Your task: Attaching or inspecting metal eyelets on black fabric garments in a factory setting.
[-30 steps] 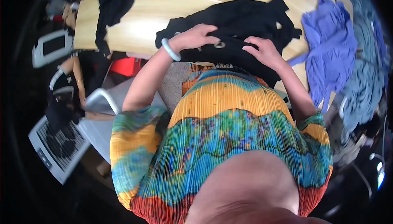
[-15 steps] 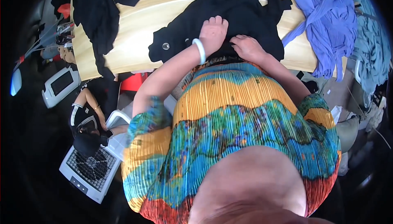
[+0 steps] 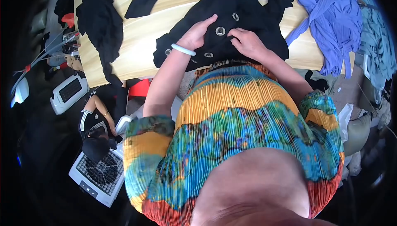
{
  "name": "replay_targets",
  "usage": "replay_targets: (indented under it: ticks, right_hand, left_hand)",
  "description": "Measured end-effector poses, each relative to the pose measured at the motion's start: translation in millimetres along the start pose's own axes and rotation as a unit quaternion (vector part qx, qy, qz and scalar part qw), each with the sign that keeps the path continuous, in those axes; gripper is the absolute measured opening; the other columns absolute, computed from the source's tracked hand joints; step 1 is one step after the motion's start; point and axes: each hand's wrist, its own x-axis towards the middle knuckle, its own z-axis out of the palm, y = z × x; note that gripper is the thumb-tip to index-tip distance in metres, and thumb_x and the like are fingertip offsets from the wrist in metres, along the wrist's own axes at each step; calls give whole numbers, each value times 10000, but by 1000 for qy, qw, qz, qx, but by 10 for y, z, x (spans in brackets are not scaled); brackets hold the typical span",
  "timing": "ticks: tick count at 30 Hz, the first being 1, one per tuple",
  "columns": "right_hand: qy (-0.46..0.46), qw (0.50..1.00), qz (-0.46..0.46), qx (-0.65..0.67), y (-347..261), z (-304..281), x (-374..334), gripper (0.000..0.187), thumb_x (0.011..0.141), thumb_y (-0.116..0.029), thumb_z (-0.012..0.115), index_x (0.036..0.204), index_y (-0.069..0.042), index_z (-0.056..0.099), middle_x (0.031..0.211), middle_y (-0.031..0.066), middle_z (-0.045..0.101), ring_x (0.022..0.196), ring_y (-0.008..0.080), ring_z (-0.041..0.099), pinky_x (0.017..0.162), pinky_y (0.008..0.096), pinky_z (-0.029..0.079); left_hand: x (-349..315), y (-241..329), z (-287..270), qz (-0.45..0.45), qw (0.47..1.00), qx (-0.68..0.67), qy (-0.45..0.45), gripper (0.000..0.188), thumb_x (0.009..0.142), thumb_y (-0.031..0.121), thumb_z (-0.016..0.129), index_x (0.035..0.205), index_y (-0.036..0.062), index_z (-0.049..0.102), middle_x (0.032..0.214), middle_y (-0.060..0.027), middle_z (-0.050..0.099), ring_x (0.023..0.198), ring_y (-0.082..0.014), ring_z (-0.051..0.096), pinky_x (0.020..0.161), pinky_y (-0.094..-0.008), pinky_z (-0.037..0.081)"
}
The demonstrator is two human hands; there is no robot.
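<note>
Looking down through the head camera, I am seeing the left hand (image 3: 197, 34) lying flat and open on the black fabric garment with round metal eyelets (image 3: 244, 15), while the right hand (image 3: 247, 41) is pinching its cloth. Both have crept together since a second ago. The garment is lying at the pale wooden table (image 3: 140, 40)'s near edge; bare wood is opening leftward, a blue-violet garment (image 3: 326, 19) crowding the right.

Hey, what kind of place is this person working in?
Probably a small clothing workshop or home sewing space: a wooden table strewn with garments, a black garment with metal eyelets under both hands, a heap of blue clothes.
</note>
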Motion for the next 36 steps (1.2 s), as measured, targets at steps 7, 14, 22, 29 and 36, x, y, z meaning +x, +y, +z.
replay_targets:
  ticks: [7,14,22,29,36]
  right_hand:
    - [-27,999,39,-10,-20,-10,-28,185,746,-44,506,926,-6,528,852,115,574,798,267,570,723,325,450]
    - [-61,754,217,616,-137,-157,71,132,855,-174,520,910,-60,556,890,27,568,856,106,545,826,244,408]
    - [27,842,156,515,-451,-220,242,131,835,-164,554,738,-76,542,712,-48,518,694,28,488,664,176,385]
    - [62,920,108,370,-686,-225,292,123,821,-138,574,751,-46,534,650,-70,455,619,0,400,553,161,316]
    - [31,893,114,434,-786,-189,331,130,803,-136,590,748,-23,556,652,-36,515,617,11,433,570,167,350]
  left_hand:
    - [-198,-11,-97,40,982,181,-24,271,762,160,640,963,3,548,930,-42,592,867,-90,529,781,-241,401]
    - [-462,65,126,158,977,138,-47,203,783,129,613,947,15,580,908,-23,607,855,-77,529,835,-216,355]
    - [-618,63,204,362,834,334,249,209,765,145,628,884,-21,581,733,-52,602,665,-83,545,643,-220,441]
    - [-826,-170,411,491,750,366,251,221,681,90,707,852,-6,604,713,-71,573,592,-103,567,539,-207,457]
    - [-926,-213,294,399,890,124,181,164,809,69,577,945,-20,597,800,-54,622,684,-83,579,639,-191,471]
